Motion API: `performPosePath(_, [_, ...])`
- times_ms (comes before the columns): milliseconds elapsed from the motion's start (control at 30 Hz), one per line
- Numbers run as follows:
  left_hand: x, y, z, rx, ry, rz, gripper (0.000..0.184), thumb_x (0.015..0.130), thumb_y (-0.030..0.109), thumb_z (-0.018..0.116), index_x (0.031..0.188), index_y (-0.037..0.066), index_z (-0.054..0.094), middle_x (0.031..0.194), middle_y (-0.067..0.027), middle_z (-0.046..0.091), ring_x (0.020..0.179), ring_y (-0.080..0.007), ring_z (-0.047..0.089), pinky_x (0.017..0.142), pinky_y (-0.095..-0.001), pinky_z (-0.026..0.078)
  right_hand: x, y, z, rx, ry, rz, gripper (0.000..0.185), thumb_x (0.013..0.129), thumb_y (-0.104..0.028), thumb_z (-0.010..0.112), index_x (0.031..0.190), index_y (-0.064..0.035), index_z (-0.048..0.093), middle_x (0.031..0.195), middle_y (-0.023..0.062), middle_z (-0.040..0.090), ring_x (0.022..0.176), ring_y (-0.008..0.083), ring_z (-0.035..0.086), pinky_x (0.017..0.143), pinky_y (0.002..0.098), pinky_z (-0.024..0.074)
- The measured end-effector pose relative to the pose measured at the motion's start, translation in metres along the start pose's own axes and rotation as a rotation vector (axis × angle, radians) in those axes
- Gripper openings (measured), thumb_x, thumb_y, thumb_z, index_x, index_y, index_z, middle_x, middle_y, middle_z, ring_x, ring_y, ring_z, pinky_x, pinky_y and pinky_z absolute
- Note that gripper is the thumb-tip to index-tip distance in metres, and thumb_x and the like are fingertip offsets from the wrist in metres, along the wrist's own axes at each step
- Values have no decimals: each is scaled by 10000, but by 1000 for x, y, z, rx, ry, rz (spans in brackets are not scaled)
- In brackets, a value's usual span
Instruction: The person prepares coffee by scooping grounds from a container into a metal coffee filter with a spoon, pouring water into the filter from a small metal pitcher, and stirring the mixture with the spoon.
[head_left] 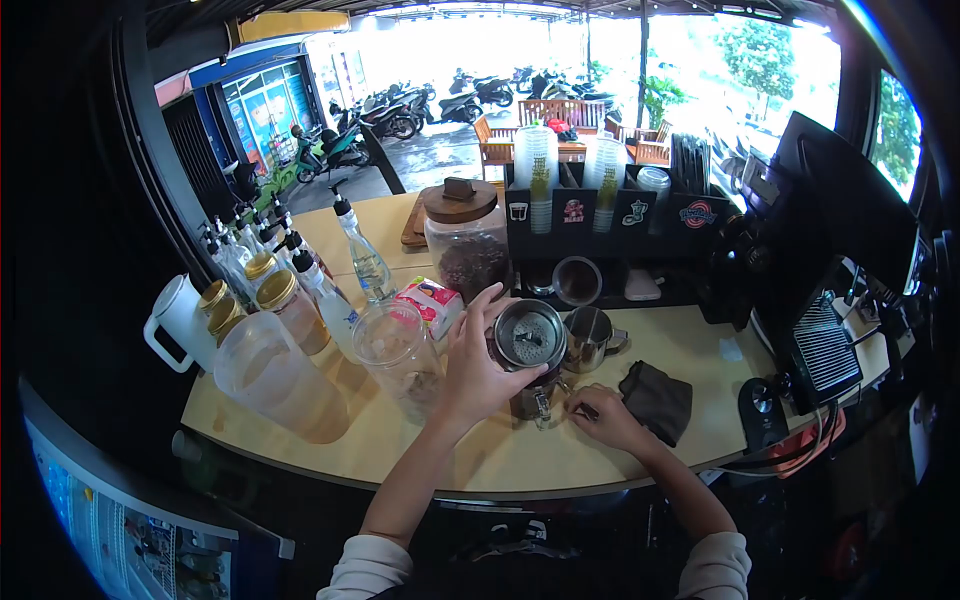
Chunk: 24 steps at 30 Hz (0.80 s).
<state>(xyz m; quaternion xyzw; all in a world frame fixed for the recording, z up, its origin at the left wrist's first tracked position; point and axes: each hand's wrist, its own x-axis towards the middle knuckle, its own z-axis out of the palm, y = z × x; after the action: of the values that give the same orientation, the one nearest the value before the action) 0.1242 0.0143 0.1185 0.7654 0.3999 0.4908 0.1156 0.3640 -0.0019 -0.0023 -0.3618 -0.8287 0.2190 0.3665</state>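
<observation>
My left hand (482,355) curves around a round metal strainer (530,334) with a perforated bottom, thumb along its near side. The strainer sits over a dark vessel with a clear glass handle (541,408); whether it rests on the vessel's rim I cannot tell. Just right of the handle, my right hand (603,415) is closed, its fingertips pinched around something small and dark that they mostly hide. A stainless steel pitcher (590,340) stands behind my right hand. Beside that hand lies a folded dark cloth (656,402).
Left on the counter are a clear plastic jug (395,350), a large frosted container (275,375), and several pump bottles (362,250). A wooden-lidded jar (468,245) and a tissue pack (430,304) stand behind. Cup holders (610,215) line the back; a monitor (845,190) stands right.
</observation>
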Motion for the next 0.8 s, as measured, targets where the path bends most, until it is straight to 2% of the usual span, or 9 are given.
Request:
performPosePath(67, [-1,0,0,-13,-4,-20,1041,550,170,898,1381,43,283,1217,-142,601,1148,-255,568,990,-380,436,0,0,1,-11,-17,42,131,748,-36,687,850,-42,606,838,78,646,823,268,606,785,378,454])
performPosePath(300, [-2,5,0,-11,-20,-64,1027,551,203,901,1372,41,307,1184,-148,613,1126,-262,575,985,-385,438,-3,-4,-2,-56,-25,46,151,752,-102,716,847,-54,608,919,71,650,897,257,597,837,384,439])
performPosePath(433, [-3,-1,2,15,-18,-49,1025,559,216,900,1374,40,305,1170,-157,613,1128,-267,574,989,-388,437,-2,-7,-8,-116,19,-21,165,750,-115,726,855,-59,611,952,70,647,927,263,595,847,379,438])
performPosePath(533, [-3,-6,5,-23,-27,-66,1025,564,230,901,1375,41,302,1184,-164,602,1134,-277,572,998,-402,430,3,-13,-18,-81,66,-17,168,749,-106,728,855,-56,608,955,75,646,917,270,601,837,380,443])
performPosePath(600, [-4,-7,5,-53,-48,-110,1039,573,257,899,1388,38,292,1269,-176,543,1203,-291,521,1032,-417,396,9,-22,-28,-41,90,-15,169,749,-101,730,854,-53,606,958,81,646,908,274,605,825,380,447])
performPosePath(700, [-11,4,-3,5,39,-48,1046,583,284,895,1399,33,291,1345,-180,468,1270,-299,451,1066,-431,354,27,-49,-49,-30,201,-12,169,754,-87,727,841,-38,591,898,79,633,827,234,604,774,348,454])
performPosePath(733, [-14,4,-6,-57,105,13,957,646,317,858,1393,58,319,1341,-166,473,1244,-337,454,1062,-449,340,35,-59,-56,44,257,5,171,755,-86,726,835,-32,585,855,71,614,795,204,587,751,326,450])
performPosePath(800, [-22,5,-22,-74,156,68,911,663,284,847,1379,45,337,1363,-165,453,1247,-328,453,1062,-442,343,54,-87,-68,128,311,1,176,757,-85,724,820,-22,572,760,44,557,739,135,537,701,281,433])
